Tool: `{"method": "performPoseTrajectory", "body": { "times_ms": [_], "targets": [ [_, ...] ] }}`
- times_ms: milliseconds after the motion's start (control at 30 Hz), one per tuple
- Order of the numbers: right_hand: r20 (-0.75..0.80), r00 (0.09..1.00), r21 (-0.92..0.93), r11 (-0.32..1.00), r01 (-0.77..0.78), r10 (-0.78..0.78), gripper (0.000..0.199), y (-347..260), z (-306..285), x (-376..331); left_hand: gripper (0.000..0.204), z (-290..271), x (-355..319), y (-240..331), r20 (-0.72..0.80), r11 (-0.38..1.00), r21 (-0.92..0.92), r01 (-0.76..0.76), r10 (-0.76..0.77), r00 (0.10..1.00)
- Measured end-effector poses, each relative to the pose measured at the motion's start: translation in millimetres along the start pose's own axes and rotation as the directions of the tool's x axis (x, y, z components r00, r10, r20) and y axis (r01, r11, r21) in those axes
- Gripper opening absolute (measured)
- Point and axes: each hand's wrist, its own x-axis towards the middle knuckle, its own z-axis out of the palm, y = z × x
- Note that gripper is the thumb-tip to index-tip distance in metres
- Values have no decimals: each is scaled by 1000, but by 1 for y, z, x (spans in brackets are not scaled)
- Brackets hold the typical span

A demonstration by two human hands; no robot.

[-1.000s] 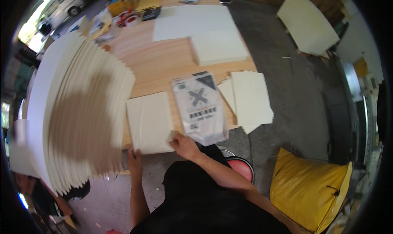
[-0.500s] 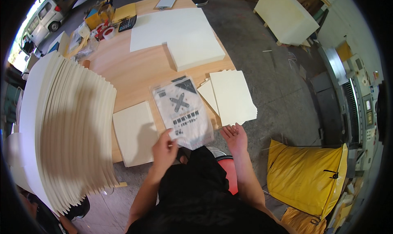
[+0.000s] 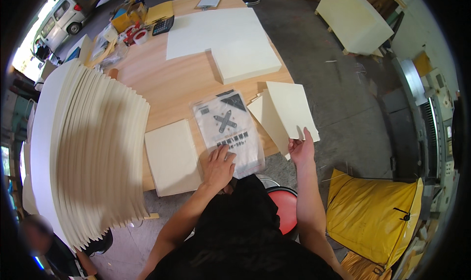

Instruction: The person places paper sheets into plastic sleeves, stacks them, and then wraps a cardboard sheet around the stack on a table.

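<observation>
My left hand [image 3: 219,169] rests flat on a clear printed plastic bag [image 3: 226,122] at the table's near edge, its fingers stretched out. The bag has a dark corner and a crossed-pencils picture. To the right, my right hand [image 3: 301,148] grips the near edge of some cream paper sheets [image 3: 291,106], thumb on top and fingers beneath. Those sheets are raised at the near end and slightly bowed. More cream sheets [image 3: 267,117] lie fanned under them, jutting past the table edge. Left of the bag is another neat stack of cream paper [image 3: 172,155].
A tall pile of large cream sheets [image 3: 98,147] stands at the left. White paper stacks [image 3: 250,62] lie farther up the wooden table [image 3: 157,76], with a calculator [image 3: 163,26] and tape rolls [image 3: 141,37] beyond. A yellow bag [image 3: 373,214] and a red stool [image 3: 284,209] are near me; a person [image 3: 61,248] is lower left.
My left hand has moved from the bag's near corner onto its printed face and flattened. My right hand, open before, has closed on the cream sheets and lifted their near end.
</observation>
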Motion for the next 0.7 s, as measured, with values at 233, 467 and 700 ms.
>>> {"method": "performPoseTrajectory", "body": {
  "times_ms": [233, 467, 700],
  "targets": [
    [196, 911, -104, 916, 388, -363, 35, -10, -15, -30, 35, 7, 7, -20, 42, 1000, 20, 18, -19, 999],
    [263, 961, -493, 869, 54, 90, 39, -3, -118, -107, 38, -1, 34, -15, 292, 983, 181, -8, -46, 955],
    [197, 933, -381, 900, -212, 303, 30, 42, -187, -130, 30, 7, 51, -7, 256, 924, 371, -92, -7, 967]
  ]
}}
